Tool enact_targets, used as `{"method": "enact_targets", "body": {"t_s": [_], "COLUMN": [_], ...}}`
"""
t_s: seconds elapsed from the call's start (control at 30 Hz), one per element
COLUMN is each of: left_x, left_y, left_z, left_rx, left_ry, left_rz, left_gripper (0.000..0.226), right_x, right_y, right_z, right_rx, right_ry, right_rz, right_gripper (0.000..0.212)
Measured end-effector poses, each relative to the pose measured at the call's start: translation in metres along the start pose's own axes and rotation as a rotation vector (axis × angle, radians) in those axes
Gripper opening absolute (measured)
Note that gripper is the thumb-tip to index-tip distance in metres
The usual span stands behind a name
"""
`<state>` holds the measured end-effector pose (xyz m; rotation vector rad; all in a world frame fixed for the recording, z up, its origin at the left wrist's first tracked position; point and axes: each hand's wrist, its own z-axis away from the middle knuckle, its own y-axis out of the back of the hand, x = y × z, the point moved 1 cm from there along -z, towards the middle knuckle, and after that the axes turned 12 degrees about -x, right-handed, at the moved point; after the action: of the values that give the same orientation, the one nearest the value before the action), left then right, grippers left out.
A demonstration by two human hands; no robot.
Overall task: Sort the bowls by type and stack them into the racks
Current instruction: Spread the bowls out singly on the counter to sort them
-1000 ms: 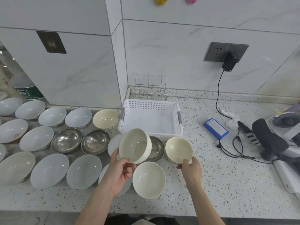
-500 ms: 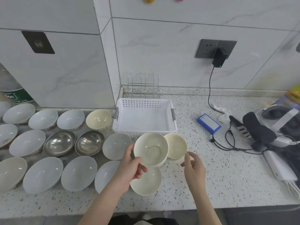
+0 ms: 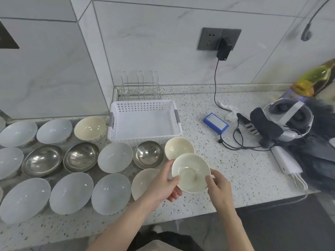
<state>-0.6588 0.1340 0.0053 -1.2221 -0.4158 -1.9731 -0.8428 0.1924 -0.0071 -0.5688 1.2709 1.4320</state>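
Your left hand (image 3: 165, 185) grips the left rim of a cream bowl (image 3: 191, 173), thumb curled over the edge, while your right hand (image 3: 218, 189) pinches the right rim with its thumb on the inside. The bowl sits low in the middle of the frame, tilted toward you. Just above it a second cream bowl (image 3: 179, 148) rests on the counter (image 3: 235, 171), with a steel bowl (image 3: 148, 154) to its left. The white basket (image 3: 145, 122) stands behind them at the centre, and the wire rack (image 3: 139, 87) behind that against the wall. Pale bluish bowls (image 3: 71, 192) and two more steel bowls (image 3: 80, 156) fill the left side.
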Motion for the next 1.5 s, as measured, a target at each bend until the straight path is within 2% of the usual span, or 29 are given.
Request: {"method": "enact_targets", "body": {"t_s": [0.13,0.27,0.37,0.57,0.77,1.17,1.5], "left_x": [-0.007,-0.016,-0.018,-0.018,-0.017,-0.017,-0.016], "left_y": [-0.012,-0.019,-0.018,-0.014,-0.013,-0.011,-0.004], "left_z": [-0.002,-0.005,-0.004,-0.001,0.000,-0.002,0.005], "left_rx": [-0.089,-0.096,-0.095,-0.062,-0.049,-0.031,-0.034], "left_ry": [0.015,0.074,0.134,0.170,0.177,0.214,0.216], "left_rz": [0.000,-0.090,-0.162,-0.168,-0.203,-0.256,-0.220], "left_gripper": [0.067,0.083,0.086,0.081,0.065,0.067,0.059], "right_x": [0.017,0.029,0.037,0.041,0.043,0.035,0.018], "right_y": [0.006,0.006,0.001,-0.011,-0.017,-0.013,-0.013], "right_z": [0.008,0.011,0.011,0.007,0.003,-0.002,-0.001], "right_rx": [0.037,0.039,0.015,-0.032,-0.088,-0.155,-0.224], "right_ry": [-0.059,-0.101,-0.125,-0.141,-0.168,-0.247,-0.306], "right_rz": [0.059,0.091,0.110,0.105,0.095,0.055,0.101], "right_gripper": [0.018,0.015,0.014,0.015,0.018,0.019,0.022]}}
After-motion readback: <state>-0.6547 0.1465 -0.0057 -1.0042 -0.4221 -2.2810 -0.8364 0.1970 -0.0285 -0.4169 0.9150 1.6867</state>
